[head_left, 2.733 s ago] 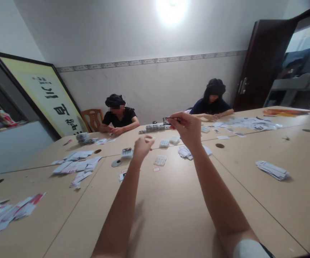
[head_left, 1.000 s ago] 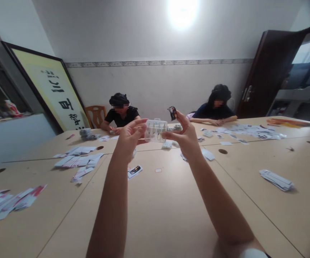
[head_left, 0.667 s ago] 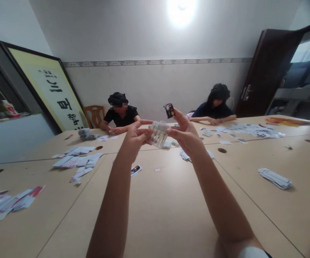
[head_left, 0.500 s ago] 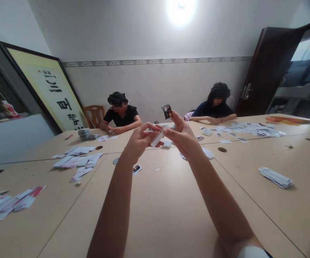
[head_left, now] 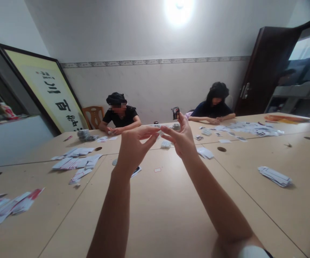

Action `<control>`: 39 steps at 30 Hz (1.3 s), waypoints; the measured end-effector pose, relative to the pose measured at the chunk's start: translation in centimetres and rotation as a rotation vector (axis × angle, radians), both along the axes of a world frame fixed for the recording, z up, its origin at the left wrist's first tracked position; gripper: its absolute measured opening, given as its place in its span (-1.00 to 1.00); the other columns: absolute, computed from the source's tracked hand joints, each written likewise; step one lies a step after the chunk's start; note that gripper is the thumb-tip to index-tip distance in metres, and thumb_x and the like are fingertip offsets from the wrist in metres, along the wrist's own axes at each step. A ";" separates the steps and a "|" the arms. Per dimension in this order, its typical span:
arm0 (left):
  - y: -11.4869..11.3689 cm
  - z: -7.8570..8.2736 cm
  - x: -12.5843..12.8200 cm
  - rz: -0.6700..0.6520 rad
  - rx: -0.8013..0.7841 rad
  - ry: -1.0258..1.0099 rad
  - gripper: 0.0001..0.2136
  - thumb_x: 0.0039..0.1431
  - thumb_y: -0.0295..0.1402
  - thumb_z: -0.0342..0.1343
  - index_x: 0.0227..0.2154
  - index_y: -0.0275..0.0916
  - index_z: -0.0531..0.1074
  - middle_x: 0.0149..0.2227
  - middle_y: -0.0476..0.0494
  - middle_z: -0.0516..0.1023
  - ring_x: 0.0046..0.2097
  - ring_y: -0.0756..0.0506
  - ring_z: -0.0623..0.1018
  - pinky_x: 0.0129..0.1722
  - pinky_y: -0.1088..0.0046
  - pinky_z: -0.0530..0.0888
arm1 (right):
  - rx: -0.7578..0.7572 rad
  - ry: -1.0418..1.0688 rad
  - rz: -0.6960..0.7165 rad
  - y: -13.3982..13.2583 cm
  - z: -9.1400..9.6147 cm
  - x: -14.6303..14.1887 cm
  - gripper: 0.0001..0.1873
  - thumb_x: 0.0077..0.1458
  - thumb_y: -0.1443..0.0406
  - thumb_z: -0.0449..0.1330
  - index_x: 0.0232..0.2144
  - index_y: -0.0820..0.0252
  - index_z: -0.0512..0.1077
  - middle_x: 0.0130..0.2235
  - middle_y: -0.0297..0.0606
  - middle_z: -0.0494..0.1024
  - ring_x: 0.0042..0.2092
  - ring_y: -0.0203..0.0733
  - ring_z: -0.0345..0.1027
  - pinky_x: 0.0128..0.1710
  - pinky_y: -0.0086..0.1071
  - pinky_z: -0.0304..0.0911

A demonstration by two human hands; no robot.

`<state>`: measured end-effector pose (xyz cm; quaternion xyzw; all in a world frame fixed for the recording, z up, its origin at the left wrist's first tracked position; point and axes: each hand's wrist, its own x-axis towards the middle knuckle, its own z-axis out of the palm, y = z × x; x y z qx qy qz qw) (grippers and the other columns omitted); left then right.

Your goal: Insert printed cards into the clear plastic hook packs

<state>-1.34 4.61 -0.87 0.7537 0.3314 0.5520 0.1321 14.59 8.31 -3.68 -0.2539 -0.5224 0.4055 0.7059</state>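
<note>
My left hand (head_left: 136,147) is raised over the table, fingers stretched forward and thumb below, closed around a small whitish plastic case (head_left: 159,133) that is mostly hidden by the fingers. The fingertips of my right hand (head_left: 181,138) meet it from the other side. A small dark printed label (head_left: 175,113) stands up at the tip of my right index finger, slightly curled. Beneath my left wrist lies a black-and-white card (head_left: 136,171), partly covered. A little white sticker with a reddish border (head_left: 157,170) is on the table between my forearms.
White paper strips (head_left: 75,162) lie to the left, others (head_left: 9,206) nearer. A strip bundle (head_left: 275,176) is at right. Two people (head_left: 120,116) (head_left: 214,107) sit across the table (head_left: 160,215). Clear cases (head_left: 166,144), scattered cards (head_left: 252,128) and cable holes (head_left: 221,149) lie beyond.
My left hand has turned so its back faces me and its fingers cover the case. My right hand has shifted slightly right with the label, its fingers spreading toward the left hand.
</note>
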 end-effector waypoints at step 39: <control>-0.4 0.3 0.4 0.081 0.140 0.107 -0.80 0.27 -0.32 0.20 -0.15 -0.23 0.67 -0.23 -0.09 0.72 -0.23 -0.05 0.68 -0.26 0.53 0.60 | 0.147 0.315 0.105 -0.9 -0.8 -2.8 -0.08 -0.01 0.24 0.43 0.33 -0.22 0.15 0.20 -0.25 0.45 0.00 -0.14 0.55 0.03 -0.21 0.48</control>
